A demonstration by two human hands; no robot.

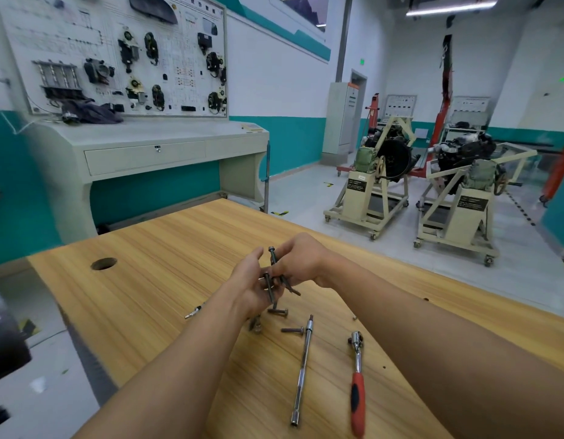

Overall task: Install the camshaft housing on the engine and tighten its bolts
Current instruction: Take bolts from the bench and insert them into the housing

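Observation:
Both my hands meet above the middle of the wooden table (154, 248). My left hand (249, 286) is palm up and holds a few dark bolts (269, 288) across its fingers. My right hand (301, 261) pinches another dark bolt (272, 255), held nearly upright just above the left palm. Loose bolts lie on the table below the hands: one (278, 311) and another (292, 329). A long chrome socket extension (303, 372) and a ratchet with a red and black handle (357, 388) lie nearer me. No camshaft housing is in view.
A small bit (193, 311) lies left of my forearm, near a round hole (104, 263) in the tabletop. Behind stands a grey training console (154, 153) with a component board. Two engines on wheeled stands (375, 185) (458, 198) are across the floor to the right.

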